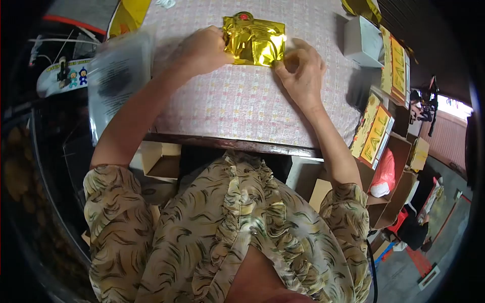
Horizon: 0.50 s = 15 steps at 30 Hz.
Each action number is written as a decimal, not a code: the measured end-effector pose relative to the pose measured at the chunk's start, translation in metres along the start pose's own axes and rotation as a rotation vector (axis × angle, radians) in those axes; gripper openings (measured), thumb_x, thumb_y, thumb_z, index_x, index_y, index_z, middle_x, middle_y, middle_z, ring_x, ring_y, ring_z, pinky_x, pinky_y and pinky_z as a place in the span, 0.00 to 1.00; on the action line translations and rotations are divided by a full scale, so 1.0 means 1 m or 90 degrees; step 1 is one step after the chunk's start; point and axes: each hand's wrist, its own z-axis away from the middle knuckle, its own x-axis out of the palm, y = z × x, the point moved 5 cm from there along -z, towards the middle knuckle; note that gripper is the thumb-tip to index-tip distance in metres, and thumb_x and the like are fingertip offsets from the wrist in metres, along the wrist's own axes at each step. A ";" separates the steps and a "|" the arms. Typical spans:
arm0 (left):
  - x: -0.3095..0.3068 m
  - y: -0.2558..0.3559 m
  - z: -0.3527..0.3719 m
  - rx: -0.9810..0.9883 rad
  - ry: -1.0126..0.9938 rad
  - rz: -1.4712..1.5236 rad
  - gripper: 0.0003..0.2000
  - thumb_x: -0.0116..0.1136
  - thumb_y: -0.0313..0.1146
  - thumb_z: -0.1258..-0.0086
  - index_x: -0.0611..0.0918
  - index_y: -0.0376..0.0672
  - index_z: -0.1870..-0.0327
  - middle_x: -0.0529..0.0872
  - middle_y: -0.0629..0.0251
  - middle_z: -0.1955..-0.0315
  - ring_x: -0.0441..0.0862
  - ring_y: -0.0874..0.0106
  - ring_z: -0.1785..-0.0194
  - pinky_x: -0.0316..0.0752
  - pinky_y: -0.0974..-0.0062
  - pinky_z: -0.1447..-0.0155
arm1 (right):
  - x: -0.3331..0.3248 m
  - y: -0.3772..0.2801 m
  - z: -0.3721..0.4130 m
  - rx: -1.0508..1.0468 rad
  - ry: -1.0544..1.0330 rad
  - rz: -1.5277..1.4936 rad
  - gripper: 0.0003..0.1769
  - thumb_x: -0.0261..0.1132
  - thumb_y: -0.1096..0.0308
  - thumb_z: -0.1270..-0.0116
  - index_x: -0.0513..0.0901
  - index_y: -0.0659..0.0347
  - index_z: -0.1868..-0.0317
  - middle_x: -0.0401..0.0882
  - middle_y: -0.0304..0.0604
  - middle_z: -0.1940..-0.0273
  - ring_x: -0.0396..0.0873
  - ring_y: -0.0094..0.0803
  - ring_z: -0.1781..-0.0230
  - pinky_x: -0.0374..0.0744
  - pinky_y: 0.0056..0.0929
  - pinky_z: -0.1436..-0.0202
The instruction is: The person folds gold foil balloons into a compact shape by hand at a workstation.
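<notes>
My left fingers [227, 46] and right fingers [279, 63] pinch the shiny gold foil packet [255, 43] by its sides. It lies on the pink-checked, cloth-covered table [217, 111].

The gold rectangular packet [255, 42] looks like metallic foil, glossy and creased. Pink-and-white checked cloth, matt and slightly textured, covers the tabletop [227, 108]; its dark wooden edge [237, 145] shines. The clear plastic sleeves [118, 76] look smooth and glossy, the brown cardboard boxes [399, 197] matt.
</notes>
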 end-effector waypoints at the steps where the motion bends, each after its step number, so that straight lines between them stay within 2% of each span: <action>1: 0.002 -0.004 -0.004 -0.007 0.006 0.002 0.18 0.70 0.40 0.40 0.86 0.27 0.71 0.87 0.49 0.52 0.84 0.58 0.47 0.79 0.67 0.43 | -0.001 -0.007 -0.002 -0.008 -0.004 -0.002 0.21 0.76 0.63 0.38 0.86 0.60 0.46 0.76 0.46 0.31 0.66 0.46 0.26 0.58 0.54 0.24; 3: 0.009 -0.010 -0.011 -0.010 -0.027 -0.012 0.18 0.68 0.39 0.40 0.86 0.27 0.68 0.86 0.47 0.53 0.84 0.57 0.47 0.79 0.68 0.42 | -0.015 -0.035 -0.006 -0.123 0.116 0.144 0.38 0.75 0.61 0.36 0.72 0.63 0.28 0.64 0.56 0.23 0.64 0.53 0.23 0.60 0.60 0.22; 4: 0.011 -0.010 -0.012 -0.012 -0.037 -0.017 0.18 0.68 0.39 0.40 0.86 0.26 0.67 0.86 0.47 0.54 0.84 0.56 0.48 0.79 0.68 0.42 | -0.013 -0.053 -0.006 -0.174 0.067 0.190 0.47 0.73 0.60 0.34 0.59 0.64 0.20 0.55 0.58 0.19 0.58 0.58 0.19 0.53 0.63 0.18; 5: 0.011 -0.008 -0.013 -0.016 -0.024 -0.030 0.17 0.68 0.38 0.40 0.86 0.27 0.66 0.86 0.47 0.55 0.84 0.56 0.49 0.79 0.68 0.43 | -0.006 -0.066 -0.006 -0.212 0.018 0.240 0.46 0.71 0.52 0.30 0.61 0.65 0.21 0.55 0.58 0.18 0.54 0.57 0.17 0.50 0.60 0.15; 7: 0.008 -0.001 -0.010 -0.019 -0.012 -0.044 0.17 0.68 0.37 0.40 0.86 0.27 0.65 0.87 0.47 0.55 0.84 0.55 0.50 0.80 0.68 0.43 | 0.016 -0.075 -0.004 -0.277 -0.014 0.187 0.46 0.65 0.44 0.26 0.61 0.66 0.20 0.57 0.58 0.19 0.54 0.55 0.17 0.50 0.59 0.15; 8: 0.004 0.002 -0.007 -0.029 -0.008 -0.005 0.16 0.69 0.36 0.41 0.86 0.27 0.64 0.87 0.46 0.56 0.85 0.56 0.51 0.80 0.68 0.44 | 0.024 -0.073 -0.002 -0.279 -0.013 0.187 0.46 0.65 0.44 0.26 0.61 0.66 0.20 0.57 0.58 0.19 0.54 0.55 0.17 0.50 0.59 0.15; 10: -0.005 0.005 -0.003 -0.045 0.003 0.038 0.16 0.70 0.35 0.42 0.86 0.27 0.62 0.87 0.46 0.57 0.85 0.57 0.52 0.80 0.69 0.46 | 0.039 -0.067 -0.002 -0.224 -0.021 0.176 0.48 0.58 0.36 0.24 0.61 0.67 0.20 0.59 0.58 0.19 0.56 0.54 0.17 0.51 0.58 0.15; 13: -0.003 0.001 0.006 -0.069 -0.042 0.076 0.18 0.74 0.35 0.41 0.86 0.27 0.59 0.87 0.46 0.56 0.86 0.61 0.52 0.81 0.70 0.47 | 0.050 -0.060 0.003 -0.208 -0.051 0.204 0.49 0.55 0.34 0.23 0.60 0.67 0.19 0.59 0.58 0.19 0.55 0.55 0.17 0.50 0.59 0.16; 15: -0.005 -0.006 0.012 -0.057 -0.001 0.139 0.20 0.77 0.39 0.40 0.86 0.28 0.60 0.87 0.48 0.51 0.86 0.65 0.51 0.80 0.71 0.47 | 0.052 -0.060 0.003 -0.202 -0.057 0.196 0.50 0.54 0.33 0.23 0.60 0.67 0.19 0.58 0.59 0.19 0.55 0.56 0.17 0.49 0.60 0.16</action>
